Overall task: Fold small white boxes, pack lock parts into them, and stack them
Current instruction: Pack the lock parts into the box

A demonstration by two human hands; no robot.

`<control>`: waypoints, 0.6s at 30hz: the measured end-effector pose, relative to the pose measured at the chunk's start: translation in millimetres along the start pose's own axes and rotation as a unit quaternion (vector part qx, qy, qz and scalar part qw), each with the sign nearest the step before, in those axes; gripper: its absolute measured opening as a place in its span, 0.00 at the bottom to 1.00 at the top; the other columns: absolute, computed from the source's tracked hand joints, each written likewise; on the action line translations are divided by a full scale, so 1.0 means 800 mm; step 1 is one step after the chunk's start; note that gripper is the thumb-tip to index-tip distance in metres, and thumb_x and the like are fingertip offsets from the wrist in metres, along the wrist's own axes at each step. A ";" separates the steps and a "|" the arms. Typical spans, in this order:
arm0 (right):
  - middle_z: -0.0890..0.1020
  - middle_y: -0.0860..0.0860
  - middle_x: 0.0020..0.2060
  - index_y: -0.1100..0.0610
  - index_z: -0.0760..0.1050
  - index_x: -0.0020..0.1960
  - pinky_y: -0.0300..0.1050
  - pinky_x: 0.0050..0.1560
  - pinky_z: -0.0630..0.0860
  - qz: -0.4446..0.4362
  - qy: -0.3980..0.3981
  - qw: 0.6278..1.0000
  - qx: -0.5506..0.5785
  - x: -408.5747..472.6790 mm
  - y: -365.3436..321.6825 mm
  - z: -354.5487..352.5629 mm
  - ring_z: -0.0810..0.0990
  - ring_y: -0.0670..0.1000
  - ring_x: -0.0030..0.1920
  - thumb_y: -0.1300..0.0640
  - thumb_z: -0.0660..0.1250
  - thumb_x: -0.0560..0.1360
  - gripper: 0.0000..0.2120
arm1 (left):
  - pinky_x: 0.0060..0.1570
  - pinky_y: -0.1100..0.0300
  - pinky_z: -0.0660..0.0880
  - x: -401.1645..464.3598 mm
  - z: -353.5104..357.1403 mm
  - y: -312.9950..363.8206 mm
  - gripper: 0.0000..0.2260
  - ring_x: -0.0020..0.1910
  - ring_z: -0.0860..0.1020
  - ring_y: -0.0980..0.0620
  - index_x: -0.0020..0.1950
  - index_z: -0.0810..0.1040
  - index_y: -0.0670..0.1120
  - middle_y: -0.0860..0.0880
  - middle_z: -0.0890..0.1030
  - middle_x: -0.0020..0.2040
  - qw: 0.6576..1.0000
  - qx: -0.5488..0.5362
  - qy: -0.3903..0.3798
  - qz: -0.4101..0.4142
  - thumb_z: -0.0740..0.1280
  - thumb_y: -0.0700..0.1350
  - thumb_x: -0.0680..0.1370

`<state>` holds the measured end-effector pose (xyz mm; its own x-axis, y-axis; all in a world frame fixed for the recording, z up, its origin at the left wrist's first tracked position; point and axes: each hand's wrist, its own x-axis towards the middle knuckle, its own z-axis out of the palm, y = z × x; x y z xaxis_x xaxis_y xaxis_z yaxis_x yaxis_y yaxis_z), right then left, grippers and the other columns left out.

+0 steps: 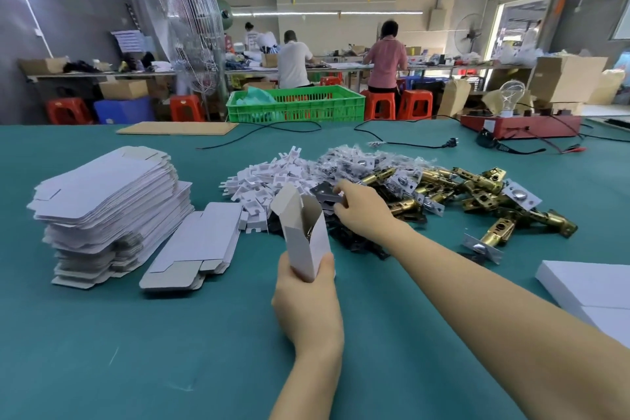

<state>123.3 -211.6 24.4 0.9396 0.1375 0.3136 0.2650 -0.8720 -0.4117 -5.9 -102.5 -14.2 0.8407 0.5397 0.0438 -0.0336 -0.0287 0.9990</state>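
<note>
My left hand (306, 300) grips a small white box (301, 235) upright, its top flap open; something metallic shows inside. My right hand (361, 211) reaches over a pile of dark metal plates (354, 239) and pinches one dark plate (329, 196) at its top. Brass latch bolts (477, 194) lie heaped to the right. Bagged small parts (358, 160) and white card inserts (262, 177) lie behind the box.
A tall stack of flat white box blanks (109, 208) stands at the left, a smaller flat stack (197, 249) beside it. White boxes (593, 290) sit at the right edge. Cables, a red device (521, 126) and a green crate (296, 104) lie farther back on the green table (136, 351).
</note>
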 end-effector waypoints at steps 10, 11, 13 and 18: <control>0.62 0.55 0.75 0.57 0.60 0.75 0.51 0.68 0.61 -0.099 -0.076 0.981 -0.148 0.049 -0.019 0.059 0.53 0.55 0.77 0.63 0.58 0.79 0.24 | 0.28 0.73 0.66 0.003 0.001 -0.004 0.11 0.36 0.74 0.71 0.40 0.72 0.58 0.65 0.78 0.33 1.000 -0.002 -0.020 -0.002 0.73 0.48 0.73; 0.63 0.58 0.74 0.58 0.62 0.74 0.51 0.69 0.59 -0.104 -0.079 0.982 -0.134 0.045 -0.019 0.062 0.57 0.57 0.75 0.63 0.57 0.80 0.22 | 0.28 0.73 0.66 0.003 0.001 -0.004 0.10 0.36 0.74 0.71 0.40 0.72 0.58 0.68 0.78 0.34 1.000 0.000 -0.025 -0.001 0.73 0.48 0.73; 0.70 0.60 0.69 0.54 0.69 0.67 0.49 0.63 0.64 -0.115 -0.047 0.985 -0.118 0.044 -0.020 0.065 0.69 0.59 0.64 0.63 0.57 0.80 0.16 | 0.28 0.73 0.67 0.003 0.001 -0.004 0.10 0.37 0.74 0.72 0.40 0.72 0.58 0.73 0.76 0.35 1.000 0.001 -0.030 0.001 0.73 0.48 0.73; 0.74 0.60 0.60 0.62 0.73 0.63 0.53 0.59 0.71 -0.093 -0.015 0.990 -0.104 0.050 -0.020 0.061 0.74 0.60 0.59 0.65 0.58 0.79 0.14 | 0.31 0.68 0.66 0.001 0.000 -0.003 0.12 0.37 0.74 0.72 0.39 0.70 0.59 0.74 0.75 0.34 0.999 0.008 -0.035 0.012 0.73 0.48 0.74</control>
<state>167.5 -169.4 2.1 0.8856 0.3153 0.3410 0.3861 -0.9079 -0.1632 -4.8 -102.2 -16.7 0.8759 0.4778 0.0673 -0.0470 -0.0542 0.9974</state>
